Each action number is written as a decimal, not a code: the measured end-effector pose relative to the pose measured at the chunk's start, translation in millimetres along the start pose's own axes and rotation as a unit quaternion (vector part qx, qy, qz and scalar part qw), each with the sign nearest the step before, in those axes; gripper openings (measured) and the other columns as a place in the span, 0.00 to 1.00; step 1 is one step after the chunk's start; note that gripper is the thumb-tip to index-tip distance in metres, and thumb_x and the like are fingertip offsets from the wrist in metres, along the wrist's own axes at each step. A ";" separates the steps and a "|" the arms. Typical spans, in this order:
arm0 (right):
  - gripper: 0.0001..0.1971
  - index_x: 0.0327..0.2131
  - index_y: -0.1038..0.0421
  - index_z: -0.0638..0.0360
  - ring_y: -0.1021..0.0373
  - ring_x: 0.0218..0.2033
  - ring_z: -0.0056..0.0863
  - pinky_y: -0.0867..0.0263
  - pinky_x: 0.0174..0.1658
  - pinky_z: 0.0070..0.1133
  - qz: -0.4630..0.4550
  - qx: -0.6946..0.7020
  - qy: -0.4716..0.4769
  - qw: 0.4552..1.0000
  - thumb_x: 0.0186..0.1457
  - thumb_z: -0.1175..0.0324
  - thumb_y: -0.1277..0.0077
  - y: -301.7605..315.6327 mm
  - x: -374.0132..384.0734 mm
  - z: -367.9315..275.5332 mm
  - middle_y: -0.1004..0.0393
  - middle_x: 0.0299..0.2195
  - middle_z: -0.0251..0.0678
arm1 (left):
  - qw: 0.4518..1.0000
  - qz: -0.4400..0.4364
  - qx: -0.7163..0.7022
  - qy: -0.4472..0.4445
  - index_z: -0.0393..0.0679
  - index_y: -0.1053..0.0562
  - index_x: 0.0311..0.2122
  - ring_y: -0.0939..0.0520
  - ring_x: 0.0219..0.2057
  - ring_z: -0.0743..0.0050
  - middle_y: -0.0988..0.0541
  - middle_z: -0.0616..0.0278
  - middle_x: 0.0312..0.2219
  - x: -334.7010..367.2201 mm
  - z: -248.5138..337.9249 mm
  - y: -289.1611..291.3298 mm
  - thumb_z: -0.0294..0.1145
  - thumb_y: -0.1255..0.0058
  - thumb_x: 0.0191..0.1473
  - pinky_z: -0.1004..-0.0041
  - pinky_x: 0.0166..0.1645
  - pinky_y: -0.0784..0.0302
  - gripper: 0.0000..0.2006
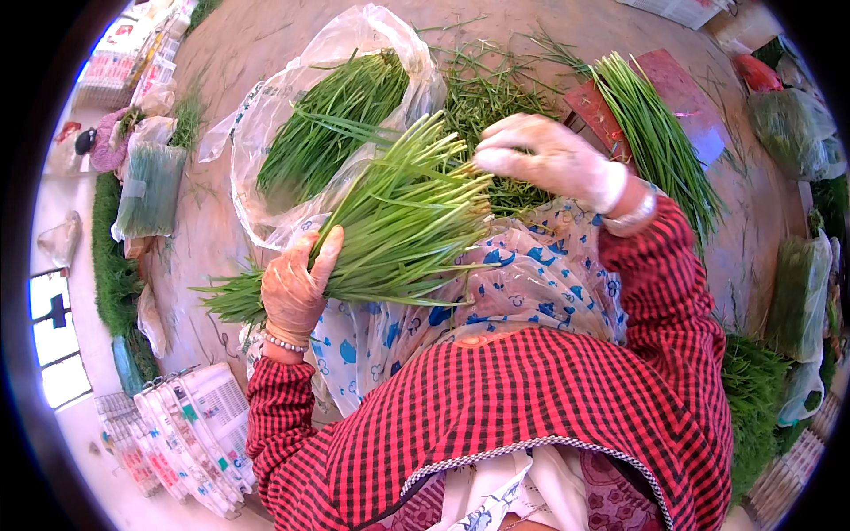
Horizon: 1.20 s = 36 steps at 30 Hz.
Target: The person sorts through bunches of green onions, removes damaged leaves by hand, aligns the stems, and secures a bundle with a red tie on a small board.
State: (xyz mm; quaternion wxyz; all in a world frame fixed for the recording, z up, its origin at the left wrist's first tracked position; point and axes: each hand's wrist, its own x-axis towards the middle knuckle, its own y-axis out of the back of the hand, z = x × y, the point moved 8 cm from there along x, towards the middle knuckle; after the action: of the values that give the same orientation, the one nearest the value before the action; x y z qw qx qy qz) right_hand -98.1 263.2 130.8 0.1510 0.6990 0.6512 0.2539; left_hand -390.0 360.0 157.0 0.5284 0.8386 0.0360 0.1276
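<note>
My left hand [297,285], in a thin clear glove, is closed around a large bunch of garlic chives [398,230] above my lap. The pale stem ends fan out to the right, and the green leaf tips hang out left of the hand. My right hand [553,159], in a whitish glove, is raised just beyond the stem ends. Its fingers curl toward the thumb, slightly blurred; whatever may be between them is hidden. Beneath the bunch, a clear plastic apron with blue prints [549,274] covers my lap.
An open clear bag [421,75] with more chives [354,106] lies ahead. Loose trimmings [496,106] are heaped beside it. At right, a chive bundle [660,142] rests on a red board [580,102]. Bagged greens [150,190] and stacked newspapers [199,434] stand left.
</note>
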 end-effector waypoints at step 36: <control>0.13 0.42 0.25 0.61 0.31 0.26 0.17 0.34 0.32 0.16 0.151 0.222 -0.259 0.928 0.61 0.62 0.49 1.0 -64.0 101.2 0.25 0.27 0.31 | 0.890 0.045 -0.391 0.231 0.39 0.32 0.56 0.18 0.42 0.55 0.21 0.50 0.43 -48.8 -46.9 -58.8 0.20 0.43 0.45 0.67 0.47 0.24 0.29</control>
State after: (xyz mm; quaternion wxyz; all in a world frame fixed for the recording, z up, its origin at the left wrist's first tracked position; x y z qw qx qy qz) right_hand -43.0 212.0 37.7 0.1150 0.8460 0.5163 -0.0674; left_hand -444.5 417.5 115.0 0.7840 0.5114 0.0662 0.3454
